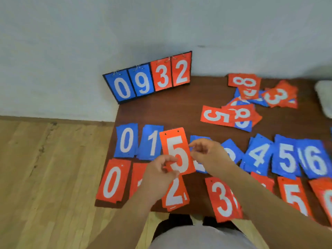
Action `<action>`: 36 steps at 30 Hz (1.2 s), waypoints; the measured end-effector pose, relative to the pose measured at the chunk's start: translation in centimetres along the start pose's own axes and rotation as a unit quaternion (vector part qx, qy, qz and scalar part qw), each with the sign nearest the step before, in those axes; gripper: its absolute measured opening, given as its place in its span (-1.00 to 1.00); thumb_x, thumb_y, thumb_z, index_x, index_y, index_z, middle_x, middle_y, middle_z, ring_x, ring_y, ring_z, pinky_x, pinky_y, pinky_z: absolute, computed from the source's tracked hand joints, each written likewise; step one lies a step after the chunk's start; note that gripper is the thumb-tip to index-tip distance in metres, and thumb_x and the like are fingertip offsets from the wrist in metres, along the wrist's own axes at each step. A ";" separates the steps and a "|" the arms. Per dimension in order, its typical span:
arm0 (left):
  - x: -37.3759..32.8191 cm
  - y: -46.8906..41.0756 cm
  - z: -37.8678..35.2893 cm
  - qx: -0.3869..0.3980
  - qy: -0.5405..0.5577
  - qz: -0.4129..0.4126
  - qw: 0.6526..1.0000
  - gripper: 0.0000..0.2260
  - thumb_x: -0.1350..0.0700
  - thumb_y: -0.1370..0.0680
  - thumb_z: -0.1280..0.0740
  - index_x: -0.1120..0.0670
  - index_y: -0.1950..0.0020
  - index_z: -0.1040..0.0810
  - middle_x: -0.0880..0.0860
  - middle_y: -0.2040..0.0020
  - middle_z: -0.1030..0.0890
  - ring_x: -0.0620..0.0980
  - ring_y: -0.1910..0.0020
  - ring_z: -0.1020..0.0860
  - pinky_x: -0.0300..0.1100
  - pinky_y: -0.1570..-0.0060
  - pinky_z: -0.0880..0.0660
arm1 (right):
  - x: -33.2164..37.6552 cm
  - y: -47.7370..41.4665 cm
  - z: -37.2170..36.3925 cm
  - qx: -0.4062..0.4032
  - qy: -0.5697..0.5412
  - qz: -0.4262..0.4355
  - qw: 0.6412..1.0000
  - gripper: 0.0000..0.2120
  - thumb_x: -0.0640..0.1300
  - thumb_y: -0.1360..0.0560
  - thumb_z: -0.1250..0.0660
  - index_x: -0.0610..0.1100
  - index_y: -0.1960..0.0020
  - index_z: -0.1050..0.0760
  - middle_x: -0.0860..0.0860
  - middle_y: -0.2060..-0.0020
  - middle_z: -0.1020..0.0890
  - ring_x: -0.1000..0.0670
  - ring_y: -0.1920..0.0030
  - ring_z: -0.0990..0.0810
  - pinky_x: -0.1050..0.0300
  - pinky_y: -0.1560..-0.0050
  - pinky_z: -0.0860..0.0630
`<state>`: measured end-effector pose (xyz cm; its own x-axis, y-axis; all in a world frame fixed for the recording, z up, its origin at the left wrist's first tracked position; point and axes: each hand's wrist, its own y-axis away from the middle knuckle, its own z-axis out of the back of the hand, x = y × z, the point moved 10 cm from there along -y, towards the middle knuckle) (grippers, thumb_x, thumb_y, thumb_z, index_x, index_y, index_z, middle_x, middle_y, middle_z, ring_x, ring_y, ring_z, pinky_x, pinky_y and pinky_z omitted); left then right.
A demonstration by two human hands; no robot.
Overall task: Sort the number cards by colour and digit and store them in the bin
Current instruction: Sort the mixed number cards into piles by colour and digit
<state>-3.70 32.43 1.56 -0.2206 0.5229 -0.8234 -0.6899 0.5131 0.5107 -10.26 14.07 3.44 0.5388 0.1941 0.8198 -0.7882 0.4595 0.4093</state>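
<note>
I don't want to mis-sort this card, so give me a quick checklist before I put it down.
1. Colour and digit readable: the red 5 card faces up, ok.
2. Hold: the left hand pinches its lower left edge, ok.
3. Right hand gripping its right edge: cannot tell.
4. Matching pile: a red 5 pile lies in the near row, ok.
5. Bin in view: cannot tell; the white object at the far right is cut off.
</note>
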 end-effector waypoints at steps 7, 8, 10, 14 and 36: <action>-7.0 -0.7 -15.9 0.181 -0.096 -0.090 0.975 -0.68 0.26 -0.49 -0.47 -0.22 0.06 -0.65 -0.26 0.06 -0.66 -0.14 0.27 -0.57 -0.10 0.12 -0.60 | -9.0 8.1 14.1 -0.179 -0.074 -0.078 0.978 -0.81 -0.28 -0.50 -0.41 0.01 0.04 -0.61 0.04 0.31 -0.67 0.09 0.33 -0.61 0.15 0.17 -0.57; -7.3 -0.4 -17.7 0.199 -0.109 -0.091 0.970 -0.72 0.22 -0.52 -0.45 -0.22 0.05 -0.65 -0.25 0.04 -0.67 -0.14 0.25 -0.57 -0.10 0.14 -0.60 | -10.1 9.2 15.3 -0.194 -0.080 -0.083 0.974 -0.81 -0.28 -0.50 -0.41 0.01 0.04 -0.61 0.04 0.30 -0.67 0.09 0.32 -0.61 0.15 0.17 -0.56; -8.0 0.3 -21.1 0.215 -0.132 -0.102 0.962 -0.77 0.14 -0.56 -0.41 -0.24 0.01 -0.65 -0.21 -0.01 -0.66 -0.17 0.19 -0.58 -0.23 0.21 -0.53 | -12.5 11.2 17.6 -0.215 -0.086 -0.094 0.968 -0.82 -0.28 -0.50 -0.41 -0.01 0.03 -0.62 -0.01 0.28 -0.67 0.00 0.26 -0.62 0.04 0.16 -0.58; -8.4 0.8 -24.8 0.164 -0.127 -0.097 0.973 -0.72 0.21 -0.55 -0.42 -0.21 -0.01 -0.61 -0.16 -0.03 -0.64 -0.18 0.02 -0.62 -0.38 0.14 -0.50 | -16.8 13.6 20.8 -0.230 -0.084 -0.113 0.963 -0.84 -0.25 -0.50 -0.41 0.02 0.09 -0.61 0.07 0.30 -0.65 0.06 0.27 -0.59 0.00 0.15 -0.59; -3.4 3.7 -42.5 0.076 -0.520 -0.118 0.842 -0.59 -0.14 -0.56 -0.36 -0.16 -0.40 -0.44 0.02 -0.19 -0.38 0.07 -0.24 -0.39 -0.02 -0.23 -0.47 | -30.6 16.1 28.5 -0.062 0.149 -0.119 0.980 -0.73 -0.15 -0.51 -0.36 -0.02 -0.20 -0.59 0.07 0.00 -0.61 0.03 0.00 -0.56 0.14 0.00 -0.54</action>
<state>-34.83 3.65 -4.31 0.6887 0.6668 -0.2849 -0.5155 0.7265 0.4544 -47.89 -9.17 -3.68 0.7810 0.3047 0.5452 -0.5969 0.6211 0.5080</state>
